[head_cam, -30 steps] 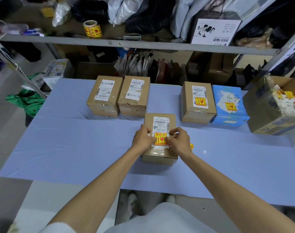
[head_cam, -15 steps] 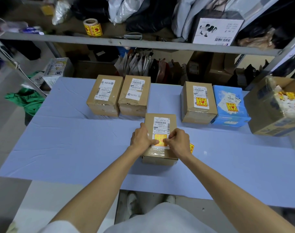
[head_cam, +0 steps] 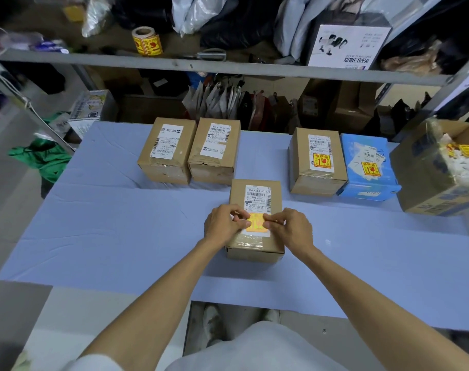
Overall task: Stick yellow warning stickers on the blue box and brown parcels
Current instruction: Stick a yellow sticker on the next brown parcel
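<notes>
A brown parcel lies at the middle of the blue table, nearest to me. A yellow warning sticker sits on the lower part of its white shipping label. My left hand pinches the sticker's left edge. My right hand pinches its right edge. Both hands rest on the parcel's top. At the back right stand a brown parcel and the blue box, each with a yellow sticker. Two brown parcels, one beside the other, stand at the back left without yellow stickers.
An open carton with sticker scraps stands at the table's right edge. A roll of yellow stickers stands on the shelf behind the table. Bags and boxes fill the shelf and the space under it.
My fingers have closed in over the yellow sticker from both sides. The bit of yellow seen beside my right hand earlier is hidden now. The parcels have not moved.
</notes>
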Motion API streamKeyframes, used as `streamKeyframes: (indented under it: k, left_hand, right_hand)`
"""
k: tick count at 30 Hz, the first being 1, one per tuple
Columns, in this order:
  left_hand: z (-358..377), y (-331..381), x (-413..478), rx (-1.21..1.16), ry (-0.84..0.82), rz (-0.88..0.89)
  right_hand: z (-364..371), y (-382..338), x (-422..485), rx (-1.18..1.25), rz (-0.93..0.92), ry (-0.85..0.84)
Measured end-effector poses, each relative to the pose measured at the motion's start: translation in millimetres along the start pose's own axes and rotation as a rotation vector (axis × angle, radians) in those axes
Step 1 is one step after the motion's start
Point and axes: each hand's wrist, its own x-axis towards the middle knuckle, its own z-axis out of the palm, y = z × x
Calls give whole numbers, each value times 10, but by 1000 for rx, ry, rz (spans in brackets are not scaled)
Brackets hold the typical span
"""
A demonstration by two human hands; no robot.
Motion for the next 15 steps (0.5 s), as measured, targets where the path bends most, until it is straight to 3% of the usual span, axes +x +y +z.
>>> streamKeyframes:
  k: [3, 8, 11, 15]
  left_hand:
    - [46, 54, 10, 8, 11, -29]
    - [113, 68, 30, 69, -29, -14]
    - [35, 86, 42, -112, -69, -50]
    - [-51, 188, 78, -318, -139, -57]
  right_hand:
    - [14, -29, 8, 26, 49, 42]
    - [98, -157, -2, -42, -28, -48]
    - [14, -105, 33, 55, 41, 6]
    - [-98, -250, 41, 59, -43, 63]
